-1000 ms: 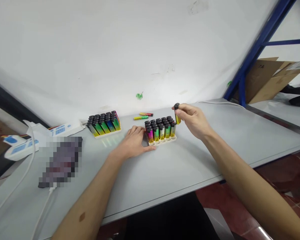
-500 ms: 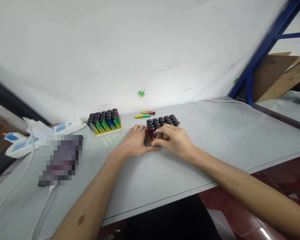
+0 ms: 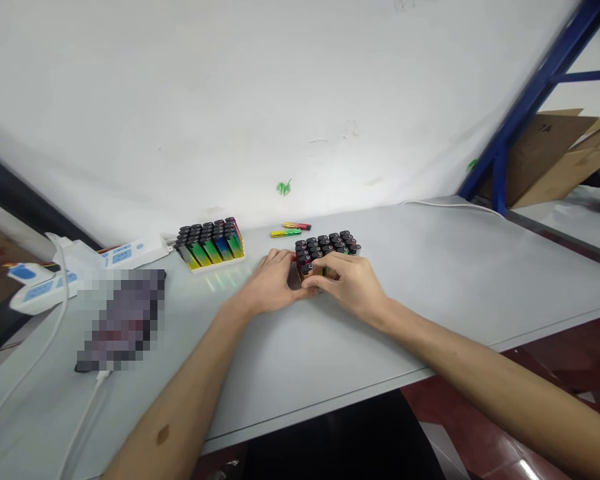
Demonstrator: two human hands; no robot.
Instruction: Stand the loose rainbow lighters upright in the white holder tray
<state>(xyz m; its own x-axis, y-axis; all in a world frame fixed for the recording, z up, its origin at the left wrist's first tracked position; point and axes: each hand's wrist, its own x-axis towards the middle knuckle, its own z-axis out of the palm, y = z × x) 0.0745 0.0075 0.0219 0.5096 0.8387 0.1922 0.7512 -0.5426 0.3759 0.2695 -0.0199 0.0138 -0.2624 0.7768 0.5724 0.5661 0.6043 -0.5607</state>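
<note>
Black-topped lighters stand upright in a tight block [image 3: 325, 243] in front of me. My right hand [image 3: 357, 283] pinches one lighter [image 3: 307, 269] between thumb and fingers at the block's front left corner. My left hand [image 3: 273, 283] is curved round the left side of the same block, its thumb stretched along the front and steadying it. The tray under this block is mostly hidden by my hands. Behind the block lie two loose lighters, a yellow-green one [image 3: 286, 233] and a red-yellow one [image 3: 297, 226].
A second tray of lighters [image 3: 217, 265] stands to the left, with colourful bodies showing. Farther left are white power strips [image 3: 130, 253], a blurred-out dark device [image 3: 127, 320] and its white cable [image 3: 87, 407]. A white wall [image 3: 280, 100] rises behind the grey table [image 3: 455, 267]; cardboard boxes [image 3: 550, 157] are at right.
The lighter in my right hand has shifted slightly down and left, and its top sits closer to the others in the block. My left hand stays in place.
</note>
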